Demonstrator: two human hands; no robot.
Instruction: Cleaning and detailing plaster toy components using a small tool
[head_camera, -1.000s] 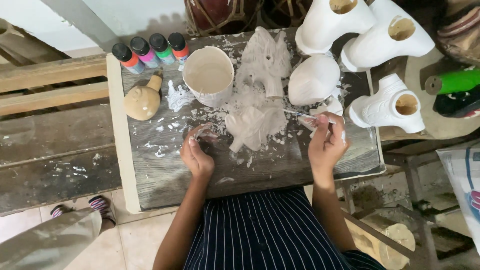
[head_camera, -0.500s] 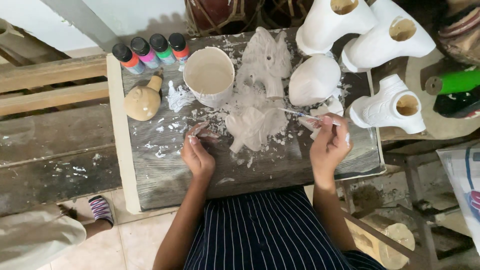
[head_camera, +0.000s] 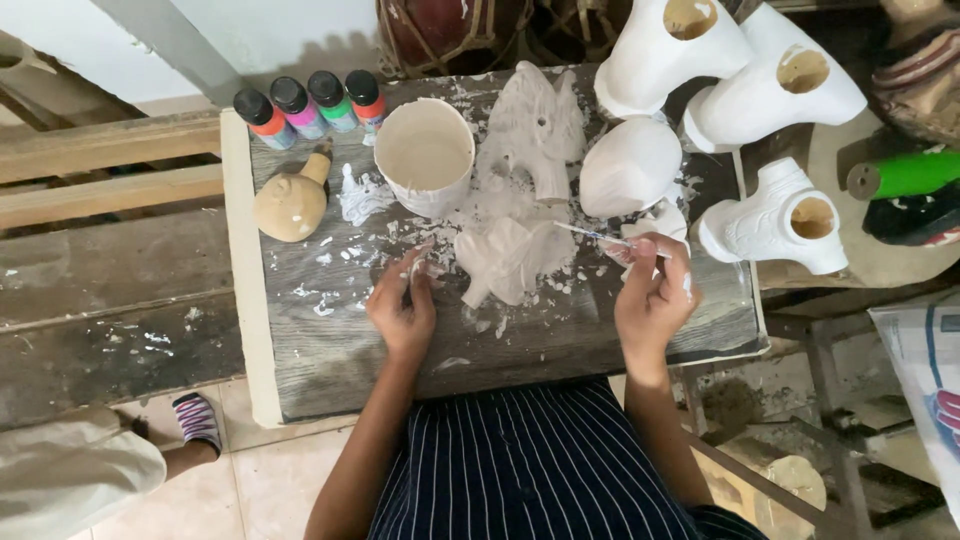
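My left hand (head_camera: 402, 305) rests on the grey wooden board (head_camera: 330, 350), its fingertips pinching a small white plaster scrap just left of a flat white plaster figure (head_camera: 508, 258). My right hand (head_camera: 652, 290) is closed around a thin paintbrush (head_camera: 590, 234) whose tip points left at that figure. A second, larger white plaster relief (head_camera: 538, 125) lies beyond it. A white paint-smeared cup (head_camera: 425, 155) stands left of the relief.
Several small paint bottles (head_camera: 310, 105) line the board's far left edge, beside a tan gourd-shaped figure (head_camera: 292, 200). White vases (head_camera: 770, 215) and a rounded white piece (head_camera: 630, 165) crowd the right side. A green roll (head_camera: 905, 172) lies far right. Another person's foot (head_camera: 195, 420) shows lower left.
My left hand has shifted slightly toward the plaster figure and lifted its fingertips on a white scrap. The foot at lower left has drawn in. My right hand holds almost still.
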